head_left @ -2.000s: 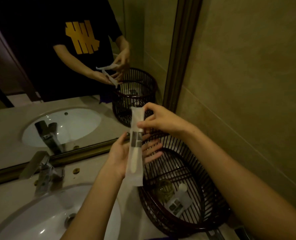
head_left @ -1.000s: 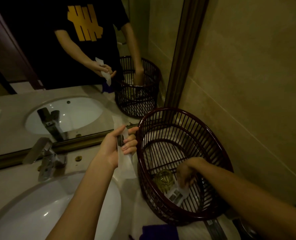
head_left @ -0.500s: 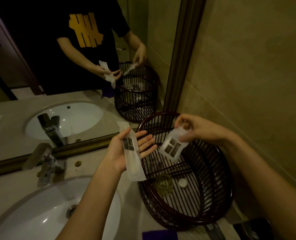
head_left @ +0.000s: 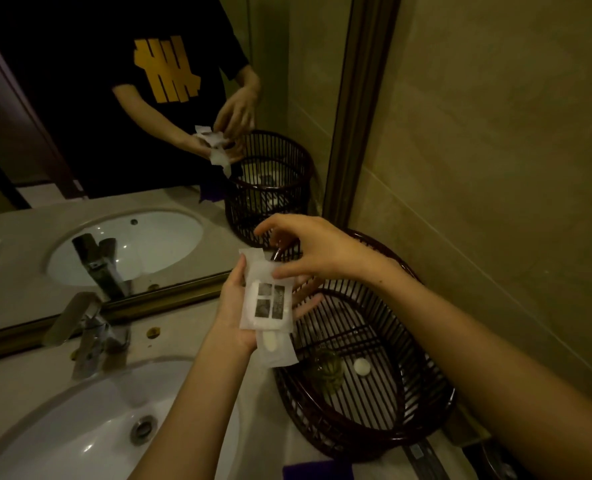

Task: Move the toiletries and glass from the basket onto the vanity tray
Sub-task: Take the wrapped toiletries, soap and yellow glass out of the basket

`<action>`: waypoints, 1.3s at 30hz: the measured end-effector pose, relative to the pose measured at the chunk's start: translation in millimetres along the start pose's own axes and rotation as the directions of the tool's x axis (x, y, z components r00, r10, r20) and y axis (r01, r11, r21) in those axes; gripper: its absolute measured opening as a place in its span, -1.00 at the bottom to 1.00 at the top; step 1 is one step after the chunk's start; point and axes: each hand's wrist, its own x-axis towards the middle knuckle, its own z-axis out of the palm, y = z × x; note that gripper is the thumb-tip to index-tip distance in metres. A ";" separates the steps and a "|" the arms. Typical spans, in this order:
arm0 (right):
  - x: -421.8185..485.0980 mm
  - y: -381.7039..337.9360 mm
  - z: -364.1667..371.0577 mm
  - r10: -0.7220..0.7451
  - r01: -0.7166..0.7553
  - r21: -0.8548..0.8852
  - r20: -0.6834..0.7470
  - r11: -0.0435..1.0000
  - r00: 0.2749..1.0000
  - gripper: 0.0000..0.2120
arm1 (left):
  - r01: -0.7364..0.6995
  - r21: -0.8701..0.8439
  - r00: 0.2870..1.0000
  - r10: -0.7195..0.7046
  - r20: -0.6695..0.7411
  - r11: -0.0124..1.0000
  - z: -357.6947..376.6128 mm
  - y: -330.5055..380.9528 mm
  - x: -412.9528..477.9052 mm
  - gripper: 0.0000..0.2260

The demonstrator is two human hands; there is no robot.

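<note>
My left hand point(head_left: 233, 306) lies palm up over the left rim of the dark wicker basket point(head_left: 422, 420). It holds a long white toothbrush packet point(head_left: 276, 348) with a square white sachet point(head_left: 268, 301) stacked on top. My right hand point(head_left: 317, 252) hovers just above the sachet's top edge, fingers spread, touching it lightly at most. Inside the basket stand a small clear glass point(head_left: 325, 370) and a small white round cap point(head_left: 361, 367). The vanity tray is not visible.
A white sink point(head_left: 79, 427) with a chrome tap point(head_left: 86, 330) fills the lower left of the stone counter point(head_left: 169, 341). The mirror point(head_left: 114, 133) rises behind it; a tiled wall point(head_left: 495, 168) stands close on the right. A purple cloth point(head_left: 318, 471) lies at the bottom edge.
My right hand lifted the square sachet out of the basket and laid it on the toothbrush packet in my left palm. The right hand's fingers have since opened above it.
</note>
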 end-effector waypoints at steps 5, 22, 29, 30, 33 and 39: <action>-12.3 54.4 -6.8 0.237 -0.269 -0.096 -0.259 0.958 0.936 -0.71 | -0.022 0.006 0.997 0.022 -0.079 1.000 -8.2 5.2 -5.3 -0.21; -90.3 167.0 127.3 0.761 -0.767 -0.399 0.626 0.502 0.172 -0.56 | -0.140 -0.117 0.990 0.137 -0.028 0.983 -35.0 2.7 -25.5 -0.56; -97.2 169.5 148.2 0.831 -0.714 -0.460 0.456 0.527 0.320 -0.60 | -0.189 -0.117 0.980 0.179 -0.089 0.975 -37.8 4.0 -34.9 -0.53; -98.0 169.2 146.6 0.834 -0.714 -0.464 0.446 0.525 0.324 -0.57 | -0.194 -0.111 0.978 0.183 -0.097 0.975 -37.7 4.1 -36.4 -0.53; -96.7 166.3 137.4 0.837 -0.751 -0.425 0.451 0.506 0.309 -0.61 | -0.202 -0.080 0.975 0.192 -0.112 0.976 -35.1 3.3 -39.3 -0.55; -77.2 157.3 106.9 0.828 -0.833 -0.182 0.342 0.522 0.444 -0.78 | -0.208 -0.110 0.976 0.199 -0.092 0.972 -27.1 1.6 -37.7 -0.67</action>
